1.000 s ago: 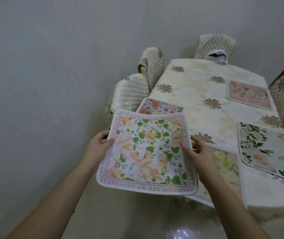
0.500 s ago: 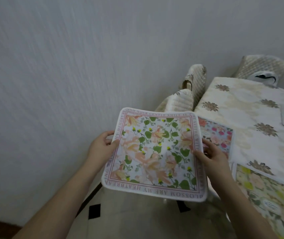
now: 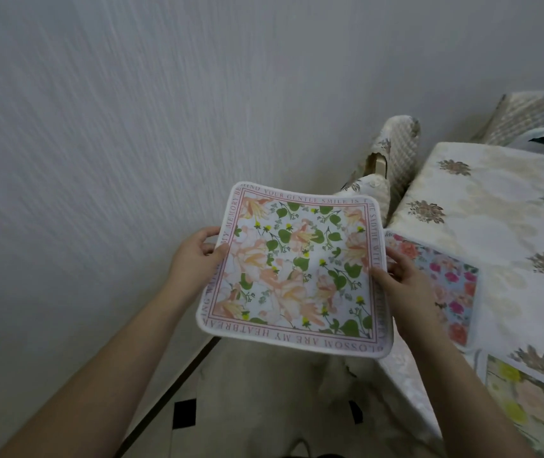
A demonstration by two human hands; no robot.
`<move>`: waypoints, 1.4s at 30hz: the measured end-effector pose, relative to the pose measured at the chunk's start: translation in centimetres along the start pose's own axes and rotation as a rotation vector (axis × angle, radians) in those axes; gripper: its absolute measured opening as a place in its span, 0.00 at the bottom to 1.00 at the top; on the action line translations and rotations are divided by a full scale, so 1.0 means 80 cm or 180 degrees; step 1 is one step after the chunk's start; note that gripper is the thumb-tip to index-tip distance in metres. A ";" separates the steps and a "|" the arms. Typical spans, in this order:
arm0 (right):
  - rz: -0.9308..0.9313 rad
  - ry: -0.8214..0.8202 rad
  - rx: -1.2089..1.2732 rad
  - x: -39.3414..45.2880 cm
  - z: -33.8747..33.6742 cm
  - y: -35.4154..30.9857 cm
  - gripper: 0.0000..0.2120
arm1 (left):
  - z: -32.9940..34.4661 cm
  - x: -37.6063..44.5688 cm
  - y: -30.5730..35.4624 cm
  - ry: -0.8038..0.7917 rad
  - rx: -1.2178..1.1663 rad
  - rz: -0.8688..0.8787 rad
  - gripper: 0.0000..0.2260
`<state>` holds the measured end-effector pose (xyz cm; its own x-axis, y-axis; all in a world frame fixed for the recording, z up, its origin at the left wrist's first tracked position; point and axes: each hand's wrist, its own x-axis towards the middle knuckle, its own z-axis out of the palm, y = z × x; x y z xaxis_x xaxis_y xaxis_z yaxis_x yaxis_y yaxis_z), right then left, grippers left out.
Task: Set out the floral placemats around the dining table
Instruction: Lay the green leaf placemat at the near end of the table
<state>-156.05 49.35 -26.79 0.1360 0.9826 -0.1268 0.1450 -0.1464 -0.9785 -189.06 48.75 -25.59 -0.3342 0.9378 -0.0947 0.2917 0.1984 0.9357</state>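
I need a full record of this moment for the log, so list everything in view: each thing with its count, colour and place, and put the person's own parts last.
Held placemat: one, white with peach flowers, green leaves and a pink lettered border, held in the air left of the table.
Rose placemat: one, pale blue with pink and orange roses, flat at the table's near left edge.
Yellow placemat: one, yellow and peach flowers, on the table at lower right, partly cut off.
Tablecloth: one, cream with brown flower motifs, covering the table.
Chair covers: at least two, cream quilted, beside and beyond the table.
Wall: grey-white, left and top.
Floor: pale tiles with dark insets, below.
Left hand: grips the held placemat's left edge.
Right hand: grips its right edge.
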 end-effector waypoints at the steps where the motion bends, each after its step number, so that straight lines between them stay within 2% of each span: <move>1: 0.0000 0.0008 0.0032 0.014 0.001 -0.004 0.16 | 0.004 0.012 0.006 0.0004 0.0006 -0.0002 0.13; 13: 0.0057 0.0151 -0.0004 0.117 0.013 -0.027 0.20 | 0.034 0.118 0.035 -0.0034 0.0034 0.0081 0.11; 19: 0.0125 0.0345 -0.0016 0.153 0.042 -0.032 0.18 | 0.036 0.189 0.031 -0.0220 0.0009 0.0080 0.12; 33: 0.0127 0.1160 -0.0650 0.247 0.122 -0.077 0.17 | 0.052 0.391 0.031 -0.1093 0.0069 0.0325 0.13; 42: 0.0259 0.1759 -0.0419 0.250 0.109 -0.087 0.20 | 0.112 0.449 0.071 -0.1553 0.0105 0.0556 0.12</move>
<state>-162.92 71.02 -23.91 0.6389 0.7667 -0.0624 0.2286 -0.2667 -0.9363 -191.41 86.09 -26.74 0.1766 0.9799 -0.0929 0.3366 0.0285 0.9412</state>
